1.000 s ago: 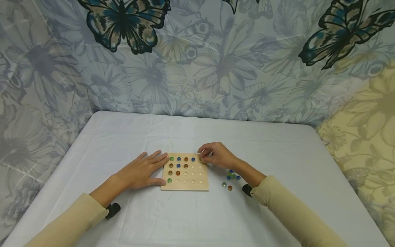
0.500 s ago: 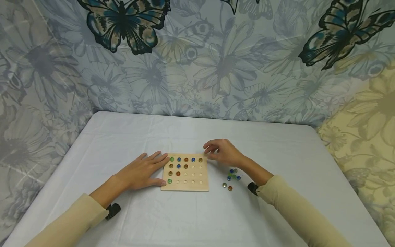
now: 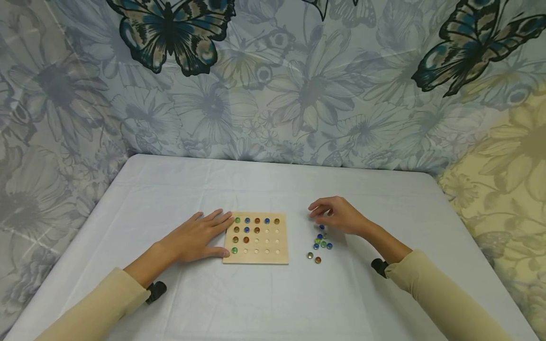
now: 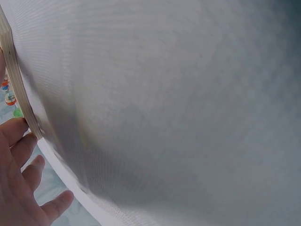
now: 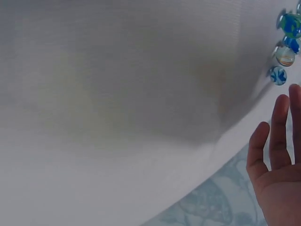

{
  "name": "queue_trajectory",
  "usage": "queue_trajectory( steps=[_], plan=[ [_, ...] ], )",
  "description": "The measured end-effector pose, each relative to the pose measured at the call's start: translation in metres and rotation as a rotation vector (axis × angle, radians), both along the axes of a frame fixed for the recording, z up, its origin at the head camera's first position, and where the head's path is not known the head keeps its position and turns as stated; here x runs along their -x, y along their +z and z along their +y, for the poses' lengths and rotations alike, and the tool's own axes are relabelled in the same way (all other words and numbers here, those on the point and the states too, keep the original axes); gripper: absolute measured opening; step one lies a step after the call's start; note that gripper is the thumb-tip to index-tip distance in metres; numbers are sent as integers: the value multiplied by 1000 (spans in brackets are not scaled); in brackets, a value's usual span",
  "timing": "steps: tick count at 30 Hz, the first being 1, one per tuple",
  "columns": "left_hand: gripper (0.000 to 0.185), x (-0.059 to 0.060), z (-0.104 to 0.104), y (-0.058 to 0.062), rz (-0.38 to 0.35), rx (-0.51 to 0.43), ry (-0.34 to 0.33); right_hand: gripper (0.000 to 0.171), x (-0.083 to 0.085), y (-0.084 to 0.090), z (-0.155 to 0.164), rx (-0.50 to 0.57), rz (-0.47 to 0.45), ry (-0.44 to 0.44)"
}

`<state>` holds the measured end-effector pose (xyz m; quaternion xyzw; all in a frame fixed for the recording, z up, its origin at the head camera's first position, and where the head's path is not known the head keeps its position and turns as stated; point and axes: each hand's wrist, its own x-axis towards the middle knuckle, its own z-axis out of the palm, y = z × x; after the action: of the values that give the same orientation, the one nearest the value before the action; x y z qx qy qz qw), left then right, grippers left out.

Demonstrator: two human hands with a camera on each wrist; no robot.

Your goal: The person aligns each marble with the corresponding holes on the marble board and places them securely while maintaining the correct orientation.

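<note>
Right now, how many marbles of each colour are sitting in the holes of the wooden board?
Green marbles: 2
Blue marbles: 3
Orange-brown marbles: 6
Total on the wooden board: 11

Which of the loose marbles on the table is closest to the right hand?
The blue marble at the far end of the loose cluster, just under the right hand; the others lie nearer the person, toward the two stray marbles.
</note>
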<state>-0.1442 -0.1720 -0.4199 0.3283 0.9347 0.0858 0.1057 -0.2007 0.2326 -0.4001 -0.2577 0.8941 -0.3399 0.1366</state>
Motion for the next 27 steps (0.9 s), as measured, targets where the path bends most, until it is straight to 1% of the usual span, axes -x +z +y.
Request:
queue_trajectory(
  steps=[5, 10, 14, 27],
  plan=[
    [88, 1, 0, 0, 6, -2, -5, 29, -4, -3, 12, -2, -30, 3],
    [89, 1, 0, -1, 15, 10, -10, 30, -6, -7, 20, 0, -46, 33],
    [88, 0, -1, -1, 22, 14, -8, 31, -6, -10, 22, 9, -37, 45],
    [88, 0, -1, -1, 23, 8, -12, 30, -8, -13, 20, -3, -13, 13]
  ],
)
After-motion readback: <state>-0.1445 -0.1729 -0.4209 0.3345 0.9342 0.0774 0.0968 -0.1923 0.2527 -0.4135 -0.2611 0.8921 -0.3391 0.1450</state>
